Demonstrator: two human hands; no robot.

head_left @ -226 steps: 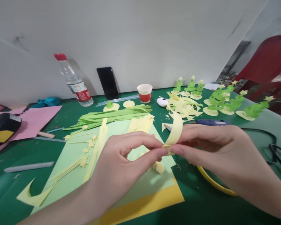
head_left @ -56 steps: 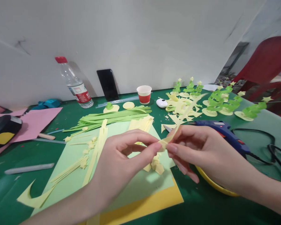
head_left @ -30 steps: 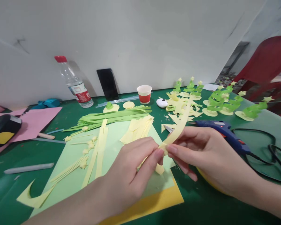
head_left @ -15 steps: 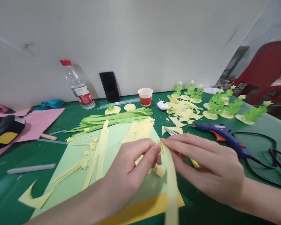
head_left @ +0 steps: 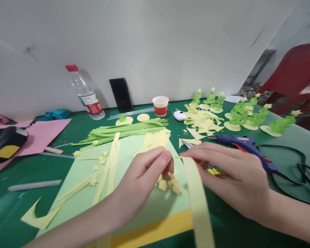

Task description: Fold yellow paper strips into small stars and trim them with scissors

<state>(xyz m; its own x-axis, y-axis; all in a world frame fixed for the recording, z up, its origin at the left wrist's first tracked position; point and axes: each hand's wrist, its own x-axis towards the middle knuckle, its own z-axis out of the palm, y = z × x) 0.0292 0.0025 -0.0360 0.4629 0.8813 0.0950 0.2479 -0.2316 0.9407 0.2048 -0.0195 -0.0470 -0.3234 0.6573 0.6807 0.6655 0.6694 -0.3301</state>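
A long pale-yellow paper strip [head_left: 198,196] hangs from the fingertips of my right hand [head_left: 229,179], its upper end pinched there and its lower end running past the bottom of the view. Thumb and fingers of my left hand [head_left: 144,182] are pressed together a short way left of the strip; whatever is between them is hidden. Beneath the hands, small folded yellow paper pieces [head_left: 176,187] lie on a light-green sheet [head_left: 142,215]. Partly covered by my right hand are scissors [head_left: 188,144] with yellow on the handle. Yellow strips [head_left: 113,165] and small paper stars [head_left: 94,180] rest left of my left hand.
At the back stand a water bottle [head_left: 90,100], a phone [head_left: 121,94] and a paper cup [head_left: 160,106]. Green strips [head_left: 126,130] and yellow scraps [head_left: 203,119] lie nearer. Spiral green paper plants [head_left: 276,125] and a corded glue gun [head_left: 250,148] are at right, a tape measure [head_left: 7,144] at left.
My hands have moved slightly apart. The strip's end, folded between both hands before, is now apart from my left hand, and its hanging part has swung right.
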